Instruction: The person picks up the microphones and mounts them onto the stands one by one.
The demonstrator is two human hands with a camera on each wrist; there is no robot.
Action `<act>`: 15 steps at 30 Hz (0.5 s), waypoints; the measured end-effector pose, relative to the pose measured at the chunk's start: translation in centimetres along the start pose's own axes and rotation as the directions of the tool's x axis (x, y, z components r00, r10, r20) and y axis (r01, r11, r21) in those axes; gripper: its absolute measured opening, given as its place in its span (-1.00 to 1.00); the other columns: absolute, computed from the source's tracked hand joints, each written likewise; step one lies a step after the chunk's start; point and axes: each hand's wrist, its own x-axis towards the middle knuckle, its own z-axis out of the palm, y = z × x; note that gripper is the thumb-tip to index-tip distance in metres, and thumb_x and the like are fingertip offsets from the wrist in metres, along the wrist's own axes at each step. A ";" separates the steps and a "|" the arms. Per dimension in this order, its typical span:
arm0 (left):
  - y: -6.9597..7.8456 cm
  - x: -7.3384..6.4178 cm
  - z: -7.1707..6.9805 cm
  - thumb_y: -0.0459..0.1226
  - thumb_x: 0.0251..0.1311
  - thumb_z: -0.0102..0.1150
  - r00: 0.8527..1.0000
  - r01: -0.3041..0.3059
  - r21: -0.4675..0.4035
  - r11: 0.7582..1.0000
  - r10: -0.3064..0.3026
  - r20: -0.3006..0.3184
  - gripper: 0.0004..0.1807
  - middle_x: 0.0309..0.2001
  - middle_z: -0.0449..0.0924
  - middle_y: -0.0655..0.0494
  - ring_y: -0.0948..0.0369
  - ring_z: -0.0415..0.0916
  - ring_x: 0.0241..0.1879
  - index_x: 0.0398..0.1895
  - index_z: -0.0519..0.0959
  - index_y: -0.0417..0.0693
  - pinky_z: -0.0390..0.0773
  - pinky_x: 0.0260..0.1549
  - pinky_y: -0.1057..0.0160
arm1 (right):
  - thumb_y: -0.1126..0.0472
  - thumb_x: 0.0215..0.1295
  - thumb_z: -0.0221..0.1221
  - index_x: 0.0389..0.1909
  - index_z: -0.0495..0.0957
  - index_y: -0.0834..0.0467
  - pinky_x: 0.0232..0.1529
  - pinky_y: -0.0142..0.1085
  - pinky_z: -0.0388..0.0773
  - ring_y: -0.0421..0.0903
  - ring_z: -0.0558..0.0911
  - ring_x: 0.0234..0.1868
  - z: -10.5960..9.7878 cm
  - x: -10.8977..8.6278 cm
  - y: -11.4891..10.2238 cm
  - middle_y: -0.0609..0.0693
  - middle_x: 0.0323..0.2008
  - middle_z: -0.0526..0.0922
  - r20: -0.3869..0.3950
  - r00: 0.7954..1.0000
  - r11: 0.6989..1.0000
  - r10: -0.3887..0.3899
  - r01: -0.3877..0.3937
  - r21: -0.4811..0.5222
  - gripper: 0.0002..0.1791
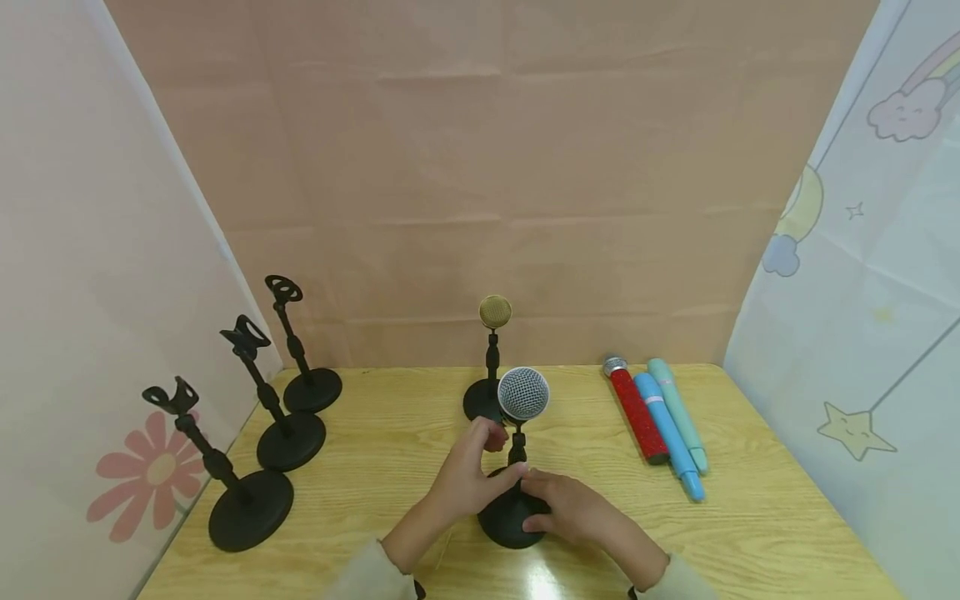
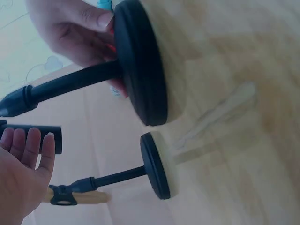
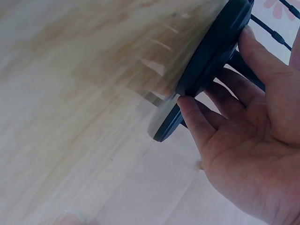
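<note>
A black microphone stand (image 1: 504, 527) with a round base stands near the front of the table. It bears a microphone with a silver mesh head (image 1: 523, 393). My right hand (image 1: 573, 507) grips the rim of its base (image 3: 213, 51), thumb on top and fingers at the edge. Beside the stand's pole is my left hand (image 1: 472, 475), its fingers loosely bent and not closed round it; the left wrist view shows this left hand (image 2: 23, 176) near the black microphone handle (image 2: 51, 136). Just behind stands a second stand (image 1: 480, 400) with a gold-headed microphone (image 1: 495, 312).
At the left are three black stands with bare clips: a front one (image 1: 251, 510), a middle one (image 1: 291, 442) and a back one (image 1: 313, 390). On the right lie a red glittery microphone (image 1: 637, 412), a blue one (image 1: 667, 433) and a teal one (image 1: 681, 417).
</note>
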 end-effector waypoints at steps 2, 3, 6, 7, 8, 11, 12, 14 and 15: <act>-0.1 0.0 0.3 -0.04 0.28 0.37 1.000 -0.016 0.024 1.000 0.016 0.024 -0.59 -0.10 0.50 0.16 0.26 0.51 -0.09 0.00 0.43 0.01 0.62 -0.01 0.19 | -0.05 0.30 0.34 0.36 0.49 0.16 0.29 0.04 0.46 0.11 0.52 0.33 0.0 0.0 0.1 0.09 0.36 0.50 -0.013 1.000 1.000 -0.018 0.018 0.000 -0.33; -0.1 -0.1 0.5 -0.04 0.28 0.37 0.999 -0.024 0.032 0.999 0.023 0.030 -0.59 -0.10 0.52 0.15 0.26 0.53 -0.10 0.00 0.43 0.00 0.62 -0.01 0.21 | -0.04 0.30 0.34 0.37 0.48 0.14 0.29 0.03 0.47 0.10 0.52 0.33 0.0 -0.1 0.1 0.08 0.36 0.50 -0.019 1.000 1.000 -0.024 0.024 0.000 -0.33; -0.2 -0.1 0.9 -0.05 0.30 0.35 0.999 -0.034 0.038 0.999 0.033 0.035 -0.61 -0.11 0.54 0.18 0.30 0.55 -0.12 0.00 0.44 -0.01 0.64 -0.04 0.22 | -0.03 0.30 0.34 0.40 0.46 0.10 0.27 0.02 0.49 0.07 0.54 0.31 0.0 -0.1 0.1 0.05 0.34 0.53 -0.026 0.999 0.999 -0.035 0.035 0.006 -0.32; -0.2 -0.1 1.0 -0.06 0.31 0.35 0.999 -0.036 0.036 0.999 0.035 0.032 -0.62 -0.11 0.55 0.18 0.31 0.54 -0.13 -0.01 0.44 -0.02 0.65 -0.06 0.20 | -0.03 0.30 0.34 0.39 0.46 0.10 0.27 0.02 0.49 0.07 0.54 0.30 0.0 -0.1 0.1 0.05 0.34 0.53 -0.024 0.999 0.999 -0.036 0.036 0.009 -0.33; -0.1 -0.1 1.1 -0.07 0.31 0.35 0.999 -0.035 0.031 0.999 0.034 0.030 -0.63 -0.11 0.56 0.19 0.31 0.54 -0.13 0.00 0.45 -0.02 0.65 -0.07 0.17 | -0.03 0.30 0.34 0.39 0.47 0.10 0.27 0.02 0.49 0.07 0.54 0.30 0.0 -0.1 0.0 0.05 0.33 0.53 -0.022 0.999 0.999 -0.034 0.034 0.010 -0.33; -0.1 0.0 1.3 -0.09 0.34 0.32 0.999 -0.049 0.026 0.998 0.048 0.025 -0.67 -0.12 0.58 0.17 0.31 0.52 -0.14 -0.02 0.47 -0.04 0.64 -0.09 0.16 | -0.03 0.30 0.34 0.39 0.47 0.12 0.27 0.02 0.49 0.07 0.55 0.30 0.0 -0.1 0.0 0.06 0.34 0.52 -0.016 0.999 1.000 -0.027 0.027 0.008 -0.33; -0.1 0.0 1.3 -0.10 0.34 0.32 0.998 -0.052 0.021 0.998 0.051 0.024 -0.68 -0.13 0.59 0.16 0.30 0.52 -0.14 -0.02 0.48 -0.04 0.65 -0.10 0.14 | -0.03 0.30 0.34 0.39 0.47 0.12 0.26 0.02 0.49 0.07 0.55 0.30 0.0 -0.1 0.0 0.06 0.34 0.52 -0.016 1.000 1.000 -0.025 0.025 0.006 -0.33; 0.0 0.0 1.4 -0.10 0.35 0.30 0.998 -0.052 0.010 0.999 0.052 0.027 -0.69 -0.13 0.60 0.15 0.29 0.52 -0.14 -0.02 0.49 -0.05 0.64 -0.09 0.15 | -0.04 0.30 0.34 0.38 0.48 0.11 0.26 0.02 0.50 0.08 0.55 0.29 0.0 0.0 0.0 0.06 0.35 0.52 -0.014 1.000 1.000 -0.022 0.022 0.004 -0.33; 0.0 0.1 1.4 -0.10 0.36 0.29 0.999 -0.043 0.004 0.999 0.043 0.029 -0.69 -0.13 0.60 0.15 0.29 0.53 -0.14 -0.01 0.50 -0.05 0.64 -0.08 0.14 | -0.04 0.30 0.34 0.38 0.49 0.11 0.25 0.02 0.50 0.08 0.55 0.29 0.0 0.0 0.1 0.06 0.35 0.51 -0.012 1.000 1.000 -0.020 0.020 0.001 -0.33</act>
